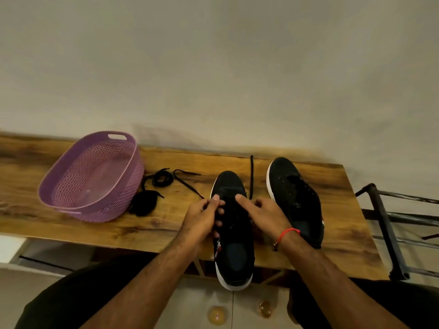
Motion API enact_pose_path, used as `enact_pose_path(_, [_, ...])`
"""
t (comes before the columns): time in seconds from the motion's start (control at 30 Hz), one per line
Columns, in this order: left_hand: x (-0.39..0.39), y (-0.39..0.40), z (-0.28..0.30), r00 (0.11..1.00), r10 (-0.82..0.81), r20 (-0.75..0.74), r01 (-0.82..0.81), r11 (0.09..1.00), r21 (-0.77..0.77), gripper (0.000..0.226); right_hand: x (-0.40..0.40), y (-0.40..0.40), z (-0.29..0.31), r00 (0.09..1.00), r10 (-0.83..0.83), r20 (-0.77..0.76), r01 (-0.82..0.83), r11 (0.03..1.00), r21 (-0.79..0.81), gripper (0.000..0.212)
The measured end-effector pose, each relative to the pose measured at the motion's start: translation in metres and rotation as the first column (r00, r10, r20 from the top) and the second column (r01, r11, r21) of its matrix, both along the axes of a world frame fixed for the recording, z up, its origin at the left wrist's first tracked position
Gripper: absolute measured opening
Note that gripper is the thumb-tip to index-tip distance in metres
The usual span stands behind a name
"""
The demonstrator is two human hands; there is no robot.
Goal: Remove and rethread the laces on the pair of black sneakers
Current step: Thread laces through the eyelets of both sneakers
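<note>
Wooden table (166,224): both hands' grips, left (202,217) and right (266,214), pinch near sneaker's (234,255) lace (251,176).

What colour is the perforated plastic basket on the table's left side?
Purple: the oval perforated plastic basket shows clearly in the head view, the only view.

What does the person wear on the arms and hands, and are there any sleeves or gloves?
Both forearms are bare, with no sleeves in view, and both hands are bare, without gloves. The left hand shows no ring or band. Behind the right hand, the wrist carries a thin red thread bracelet with a small bead or knot hanging from it.
</note>
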State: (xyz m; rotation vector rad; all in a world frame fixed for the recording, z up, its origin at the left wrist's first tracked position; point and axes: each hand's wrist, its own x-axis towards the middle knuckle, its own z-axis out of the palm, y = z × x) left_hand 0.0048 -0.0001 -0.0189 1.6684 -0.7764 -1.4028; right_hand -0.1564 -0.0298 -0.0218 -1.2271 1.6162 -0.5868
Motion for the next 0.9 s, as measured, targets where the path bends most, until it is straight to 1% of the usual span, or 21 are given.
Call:
enact_pose_path(0.07, [0.004, -0.001, 0.000, 0.996, 0.042, -0.078, -0.043, 0.999, -0.008, 0.027, 0.005, 0.001, -0.004, 0.999, 0.023, -0.034, -0.025, 0.998, -0.060, 0.026])
enact_pose_path(0.1, [0.005, -0.001, -0.001, 0.992, 0.069, -0.109, -0.070, 0.998, -0.004, 0.025, 0.006, 0.001, -0.005, 1.000, 0.008, -0.010, -0.009, 0.997, -0.082, 0.019])
enact_pose_path(0.13, [0.006, -0.002, -0.003, 0.987, 0.098, -0.131, -0.099, 0.995, -0.003, 0.023, 0.007, 0.002, -0.004, 0.998, -0.025, 0.053, 0.030, 0.995, -0.095, 0.015])
enact_pose_path(0.17, [0.007, -0.002, -0.002, 0.980, 0.128, -0.152, -0.130, 0.991, -0.008, 0.020, 0.008, 0.003, -0.002, 0.986, -0.069, 0.153, 0.085, 0.991, -0.100, 0.013])
enact_pose_path(0.2, [0.007, -0.002, -0.003, 0.970, 0.158, -0.185, -0.165, 0.986, -0.024, 0.017, 0.009, 0.004, 0.002, 0.954, -0.113, 0.277, 0.145, 0.984, -0.098, 0.012])
enact_pose_path(0.27, [0.005, -0.002, 0.000, 0.942, 0.216, -0.256, -0.237, 0.970, -0.056, 0.014, 0.012, 0.009, 0.010, 0.854, -0.153, 0.497, 0.227, 0.970, -0.091, 0.010])
enact_pose_path(0.3, [0.004, -0.002, 0.003, 0.935, 0.231, -0.268, -0.261, 0.962, -0.080, 0.015, 0.012, 0.011, 0.012, 0.824, -0.138, 0.549, 0.232, 0.967, -0.105, 0.009])
enact_pose_path(0.33, [0.003, -0.001, 0.006, 0.941, 0.228, -0.252, -0.265, 0.956, -0.125, 0.015, 0.013, 0.012, 0.012, 0.819, -0.114, 0.562, 0.221, 0.967, -0.126, 0.008])
enact_pose_path(0.37, [0.002, -0.001, 0.009, 0.956, 0.205, -0.211, -0.246, 0.950, -0.193, 0.016, 0.013, 0.011, 0.010, 0.836, -0.094, 0.541, 0.203, 0.968, -0.145, 0.007])
enact_pose_path(0.43, [0.000, 0.001, 0.014, 0.989, 0.113, -0.094, -0.140, 0.917, -0.373, 0.015, 0.011, 0.008, 0.008, 0.894, -0.024, 0.448, 0.125, 0.973, -0.196, 0.007])
enact_pose_path(0.5, [0.001, 0.002, 0.017, 0.999, -0.005, 0.036, 0.024, 0.849, -0.527, 0.013, 0.009, 0.006, 0.007, 0.923, 0.139, 0.358, -0.042, 0.963, -0.265, 0.013])
enact_pose_path(0.57, [0.001, 0.001, 0.013, 0.975, -0.091, 0.201, 0.196, 0.770, -0.607, 0.017, 0.010, 0.008, 0.004, 0.903, 0.328, 0.276, -0.240, 0.921, -0.308, 0.025])
enact_pose_path(0.6, [0.002, 0.000, 0.010, 0.962, -0.126, 0.242, 0.252, 0.748, -0.614, 0.018, 0.011, 0.011, 0.004, 0.896, 0.390, 0.213, -0.317, 0.897, -0.307, 0.029])
enact_pose_path(0.63, [0.002, -0.001, 0.009, 0.957, -0.169, 0.236, 0.280, 0.743, -0.607, 0.019, 0.012, 0.013, 0.004, 0.888, 0.436, 0.143, -0.381, 0.874, -0.301, 0.031])
enact_pose_path(0.67, [0.002, -0.002, 0.008, 0.954, -0.207, 0.215, 0.297, 0.745, -0.597, 0.019, 0.012, 0.013, 0.003, 0.879, 0.469, 0.081, -0.429, 0.855, -0.291, 0.029])
enact_pose_path(0.7, [0.003, -0.002, 0.007, 0.952, -0.244, 0.187, 0.307, 0.748, -0.589, 0.019, 0.011, 0.013, 0.003, 0.868, 0.494, 0.049, -0.463, 0.841, -0.280, 0.024])
enact_pose_path(0.73, [0.003, -0.002, 0.007, 0.946, -0.274, 0.173, 0.323, 0.751, -0.576, 0.019, 0.010, 0.012, 0.005, 0.860, 0.510, 0.033, -0.484, 0.833, -0.267, 0.025])
enact_pose_path(0.77, [0.004, -0.002, 0.009, 0.934, -0.308, 0.182, 0.356, 0.752, -0.555, 0.020, 0.009, 0.011, 0.006, 0.854, 0.520, 0.036, -0.495, 0.831, -0.255, 0.028])
enact_pose_path(0.8, [0.005, -0.002, 0.010, 0.912, -0.336, 0.237, 0.411, 0.747, -0.523, 0.024, 0.008, 0.011, 0.009, 0.851, 0.522, 0.065, -0.494, 0.835, -0.243, 0.031])
enact_pose_path(0.83, [0.006, -0.001, 0.012, 0.878, -0.354, 0.323, 0.475, 0.735, -0.484, 0.028, 0.007, 0.012, 0.012, 0.852, 0.508, 0.125, -0.474, 0.851, -0.228, 0.030])
enact_pose_path(0.9, [0.007, -0.001, 0.015, 0.803, -0.360, 0.476, 0.569, 0.702, -0.428, 0.032, 0.007, 0.013, 0.014, 0.872, 0.419, 0.253, -0.381, 0.906, -0.185, 0.028])
